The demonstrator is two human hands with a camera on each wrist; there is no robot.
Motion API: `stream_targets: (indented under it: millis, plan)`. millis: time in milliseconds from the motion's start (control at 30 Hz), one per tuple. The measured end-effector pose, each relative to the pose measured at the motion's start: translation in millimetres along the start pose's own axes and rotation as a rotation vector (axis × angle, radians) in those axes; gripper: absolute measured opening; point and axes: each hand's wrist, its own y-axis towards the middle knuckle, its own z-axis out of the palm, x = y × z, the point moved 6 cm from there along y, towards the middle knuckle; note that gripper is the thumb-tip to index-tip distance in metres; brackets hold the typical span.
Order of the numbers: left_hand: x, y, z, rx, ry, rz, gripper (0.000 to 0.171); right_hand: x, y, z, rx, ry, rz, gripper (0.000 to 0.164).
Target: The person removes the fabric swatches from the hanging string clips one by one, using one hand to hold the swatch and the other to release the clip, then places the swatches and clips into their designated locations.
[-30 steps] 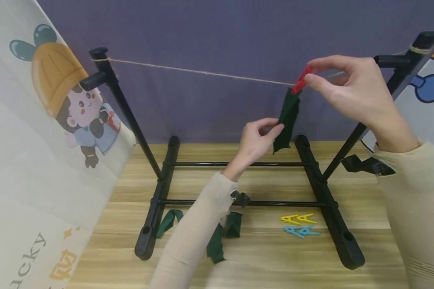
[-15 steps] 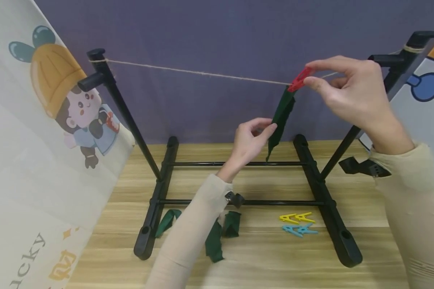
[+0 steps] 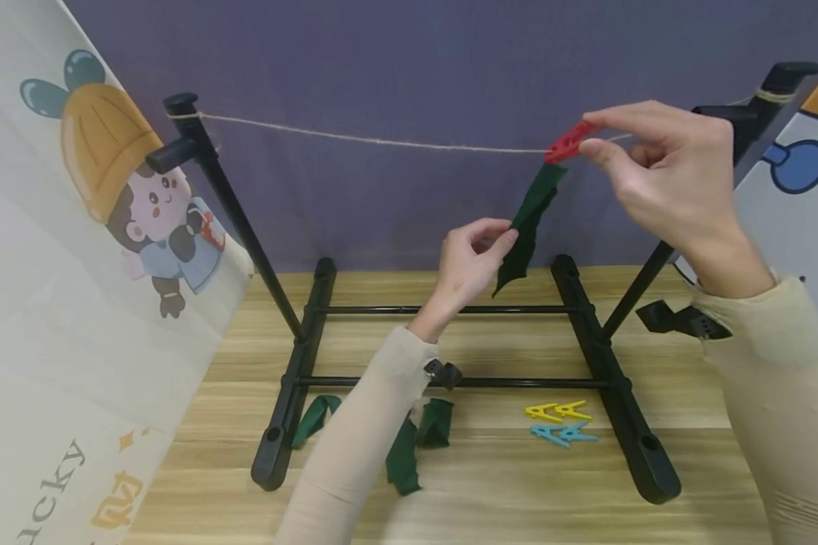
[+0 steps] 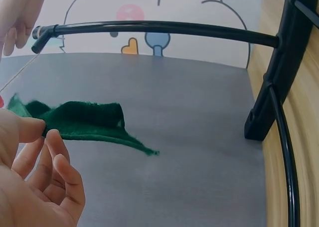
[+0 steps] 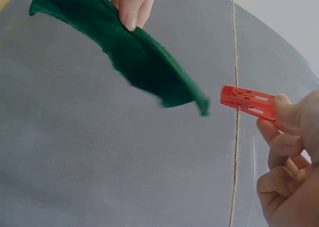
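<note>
My left hand pinches a dark green strip of cloth along its left edge, between thumb and fingers. A red clothespin is pinched by its handle end between the thumb and forefinger of my right hand. In the right wrist view, the clothespin lies across the twine line, and a gap shows between its tip and the near end of the green cloth. The left wrist view has the cloth sticking out sideways from the fingertips, its far end free.
The twine runs between the two posts of a black rack. Several green cloth pieces lie on the wooden table at front. Yellow clothespins and blue clothespins lie near the rack's right foot.
The green cloth's top has come away from the red clothespin. The clothespin has tipped flatter and risen slightly. My left hand has shifted a little left with the cloth.
</note>
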Motion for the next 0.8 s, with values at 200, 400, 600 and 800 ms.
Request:
stream_targets:
  millis: [200, 400, 600, 800]
  plan:
    - [4.3, -1.5, -3.3, 0.0, 0.025, -0.008, 0.029, -1, -1, -2, -0.112, 0.03, -0.018, 0.021]
    - [6.7, -2.4, -8.0, -0.017, 0.045, -0.008, 0.029, -2, 1, -7, -0.219, 0.033, -0.049, 0.018]
    - [12.9, -4.6, -10.3, -0.02, 0.056, -0.026, 0.026, -1, -1, -11, -0.278, 0.063, -0.059, 0.018]
    - [17.0, -6.5, -10.1, -0.006, 0.05, -0.036, 0.025, 0, -6, -11, -0.287, 0.088, -0.061, 0.018]
